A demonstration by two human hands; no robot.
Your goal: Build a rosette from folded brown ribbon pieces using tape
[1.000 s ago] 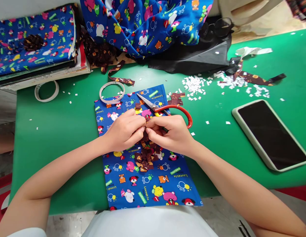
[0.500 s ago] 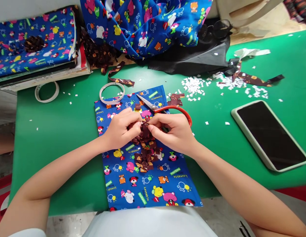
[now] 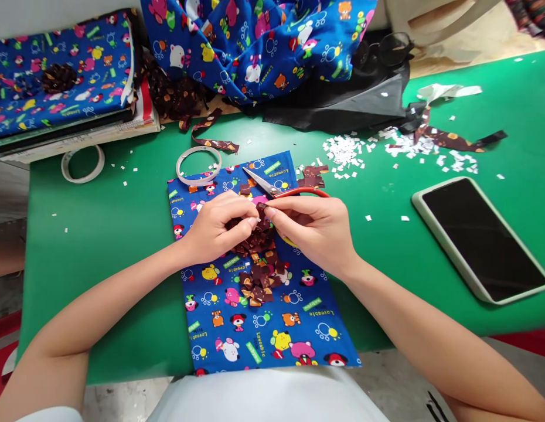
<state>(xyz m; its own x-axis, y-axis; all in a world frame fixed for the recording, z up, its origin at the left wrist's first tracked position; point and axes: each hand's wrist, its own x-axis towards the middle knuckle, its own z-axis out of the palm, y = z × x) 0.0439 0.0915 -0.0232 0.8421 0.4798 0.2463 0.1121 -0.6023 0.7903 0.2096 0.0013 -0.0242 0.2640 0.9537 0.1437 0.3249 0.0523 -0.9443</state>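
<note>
My right hand (image 3: 316, 225) pinches a small brown fabric piece (image 3: 262, 206) between thumb and fingertips. Close beside it, my left hand (image 3: 222, 228) is closed, with a tiny white bit (image 3: 257, 220) at its thumb and finger. Under both hands a pile of cut brown fabric pieces (image 3: 259, 281) lies on a blue cartoon-print cloth (image 3: 272, 334); the left hand hides part of the pile. Scissors (image 3: 261, 180) with red-orange handles rest on the cloth behind the right hand, which covers part of the handles.
White tape rings (image 3: 198, 166) lie on the green table (image 3: 101, 246). White paper bits (image 3: 345, 151) are scattered at the back right, and a phone (image 3: 481, 240) lies at the right. Bunched blue fabric (image 3: 259, 53) and a covered stack of books (image 3: 79, 132) occupy the back.
My right hand has drawn slightly up and away from the left, and the brown piece now shows in its fingertips. My left hand has barely moved.
</note>
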